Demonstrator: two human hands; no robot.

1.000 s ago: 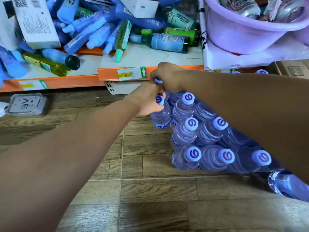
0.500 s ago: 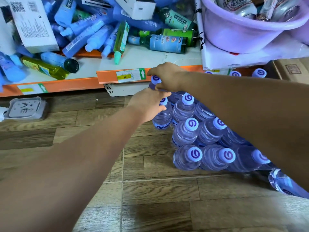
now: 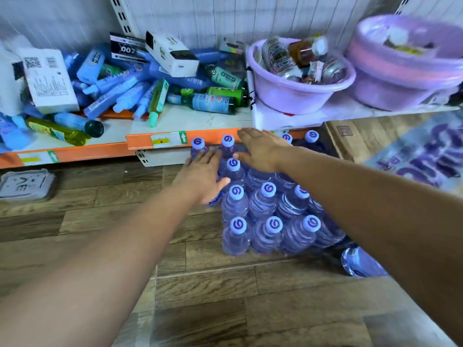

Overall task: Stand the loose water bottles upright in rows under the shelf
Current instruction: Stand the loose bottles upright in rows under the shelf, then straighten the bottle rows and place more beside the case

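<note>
Several clear water bottles with pale purple caps (image 3: 268, 190) stand upright in rows on the wooden floor, reaching back under the orange shelf edge (image 3: 155, 140). My left hand (image 3: 203, 171) has straight fingers and lies flat against the left side of the back bottles, beside one cap (image 3: 198, 142). My right hand (image 3: 263, 149) hovers flat over the back rows with spread fingers, holding nothing. One loose bottle (image 3: 360, 262) lies on its side on the floor at the right, partly hidden by my right forearm.
The shelf above holds a heap of blue bottles and white boxes (image 3: 50, 81) and two purple basins (image 3: 298, 93) of cans. A grey lid-like item (image 3: 25, 184) lies on the floor at left. A cardboard carton (image 3: 350, 139) and printed wrap (image 3: 421, 156) sit right.
Both hands have let go of the bottle caps they gripped and now lie flat with straight fingers. The camera view has tilted up, showing more of the shelf.
</note>
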